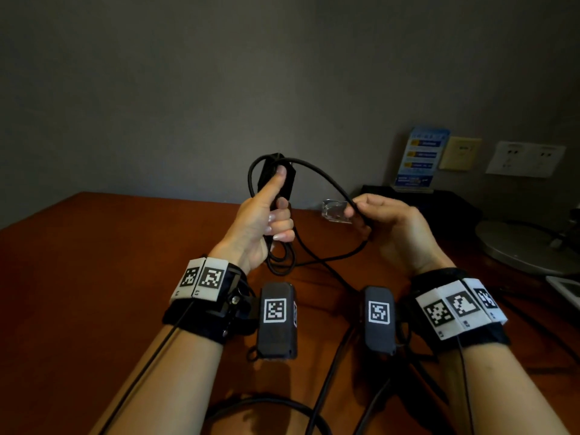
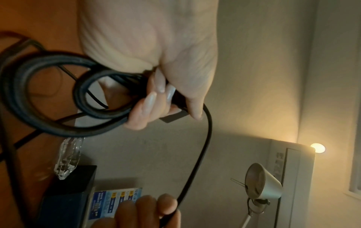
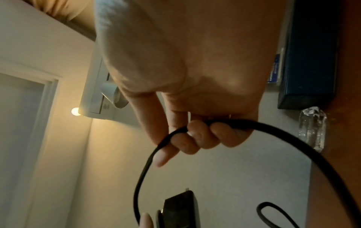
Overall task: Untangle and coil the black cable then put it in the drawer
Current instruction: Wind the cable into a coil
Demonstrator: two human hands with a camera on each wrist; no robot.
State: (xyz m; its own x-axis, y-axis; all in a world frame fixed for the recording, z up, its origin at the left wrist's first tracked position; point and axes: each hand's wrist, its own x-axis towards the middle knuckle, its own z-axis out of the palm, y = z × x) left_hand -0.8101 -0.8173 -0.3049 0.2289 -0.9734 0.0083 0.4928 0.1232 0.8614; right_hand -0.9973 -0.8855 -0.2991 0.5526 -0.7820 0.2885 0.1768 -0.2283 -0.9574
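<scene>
The black cable (image 1: 324, 176) arcs in the air between both hands above the brown desk (image 1: 94, 277). My left hand (image 1: 266, 211) grips the cable's black plug block (image 1: 281, 180) together with several coiled loops (image 2: 48, 98) that hang below the fist; the thumb lies up along the block. My right hand (image 1: 376, 218) holds the free strand of cable (image 3: 254, 125) with its fingers curled round it, level with the left hand and to its right. From there the strand drops to the desk. No drawer is in view.
A clear crystal piece (image 1: 337, 210) and a dark box (image 1: 439, 199) sit behind the right hand. A blue leaflet stand (image 1: 419, 158) and wall sockets (image 1: 524, 158) are at the back right. A lamp base (image 1: 527, 246) stands at the right edge. Device leads (image 1: 326, 387) trail near me.
</scene>
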